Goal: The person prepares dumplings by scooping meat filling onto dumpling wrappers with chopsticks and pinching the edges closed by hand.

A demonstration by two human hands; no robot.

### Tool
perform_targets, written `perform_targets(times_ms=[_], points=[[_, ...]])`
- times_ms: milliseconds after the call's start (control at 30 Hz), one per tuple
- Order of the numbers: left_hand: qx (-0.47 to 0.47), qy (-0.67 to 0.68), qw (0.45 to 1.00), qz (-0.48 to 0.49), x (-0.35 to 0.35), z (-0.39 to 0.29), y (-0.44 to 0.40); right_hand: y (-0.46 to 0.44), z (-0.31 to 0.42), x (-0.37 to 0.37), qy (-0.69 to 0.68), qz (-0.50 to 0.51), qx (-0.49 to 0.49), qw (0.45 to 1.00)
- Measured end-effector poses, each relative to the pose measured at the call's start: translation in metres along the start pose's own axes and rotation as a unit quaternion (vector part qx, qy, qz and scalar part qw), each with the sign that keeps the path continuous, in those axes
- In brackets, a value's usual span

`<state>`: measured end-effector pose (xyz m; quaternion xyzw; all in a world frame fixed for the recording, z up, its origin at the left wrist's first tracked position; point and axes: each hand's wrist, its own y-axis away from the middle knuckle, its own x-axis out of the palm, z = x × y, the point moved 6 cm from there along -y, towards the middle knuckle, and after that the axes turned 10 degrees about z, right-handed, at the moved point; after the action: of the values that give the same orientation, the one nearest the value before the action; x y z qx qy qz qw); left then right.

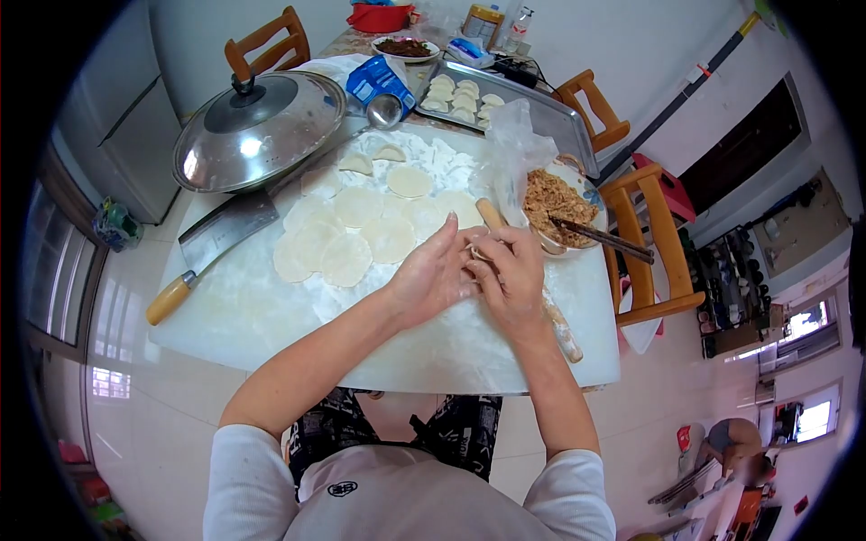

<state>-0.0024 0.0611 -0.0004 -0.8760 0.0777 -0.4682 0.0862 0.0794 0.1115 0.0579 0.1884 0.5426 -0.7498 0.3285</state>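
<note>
My left hand (428, 278) is turned palm up with its thumb raised, its fingers partly hidden behind the right hand. My right hand (507, 278) is closed with bent fingers against the left fingertips. Between them shows a small pale edge of a dumpling (477, 253), mostly covered by the fingers. Round dough wrappers (346, 260) lie overlapping on the floured board, left of my hands. Two folded dumplings (356, 163) rest beyond them. A rolling pin (563, 332) lies partly under my right hand and forearm.
A bowl of filling (561, 206) with chopsticks (603, 239) stands right of my hands, beside a plastic bag (516, 149). Left are a cleaver (227, 229) and a lidded wok (262, 131). A metal tray (537, 117) of dumplings sits behind. Another person (735, 446) bends at far right.
</note>
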Motion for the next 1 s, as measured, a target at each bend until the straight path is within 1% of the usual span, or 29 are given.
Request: perform_targets(times_ms=[33, 167, 233, 533, 567, 633, 667, 733, 867, 1000], points=[[0.006, 0.001, 1.000, -0.010, 0.000, -0.001, 0.000, -0.001, 0.003, 0.001, 0.018, 0.016, -0.019, 1.000], [0.002, -0.005, 1.000, -0.008, 0.006, -0.005, 0.002, -0.001, 0.005, 0.001, 0.024, 0.018, -0.031, 0.999], [-0.003, -0.008, 1.000, -0.007, 0.005, -0.005, 0.002, -0.001, 0.004, 0.000, -0.001, 0.000, -0.021, 1.000], [-0.001, 0.020, 1.000, 0.000, -0.003, -0.001, 0.001, 0.003, -0.007, 0.002, -0.054, -0.007, 0.022, 0.998], [-0.001, 0.020, 1.000, 0.000, -0.005, -0.001, 0.000, 0.003, -0.008, 0.001, -0.054, -0.007, 0.022, 0.998], [0.000, 0.031, 0.999, 0.040, -0.001, -0.001, -0.001, 0.002, -0.004, 0.000, -0.027, 0.004, -0.019, 0.999], [-0.001, 0.031, 0.999, 0.040, -0.001, -0.001, -0.001, 0.001, -0.003, -0.001, -0.027, 0.003, -0.019, 0.999], [0.002, 0.057, 0.998, 0.000, 0.000, 0.000, -0.001, -0.001, 0.001, -0.001, -0.025, 0.007, -0.006, 1.000], [0.003, 0.070, 0.998, -0.005, 0.004, -0.002, 0.000, -0.004, 0.004, -0.002, -0.020, -0.003, -0.001, 1.000], [-0.006, 0.064, 0.998, 0.017, 0.003, 0.000, 0.000, 0.001, -0.004, 0.002, -0.037, 0.008, 0.001, 0.999]])
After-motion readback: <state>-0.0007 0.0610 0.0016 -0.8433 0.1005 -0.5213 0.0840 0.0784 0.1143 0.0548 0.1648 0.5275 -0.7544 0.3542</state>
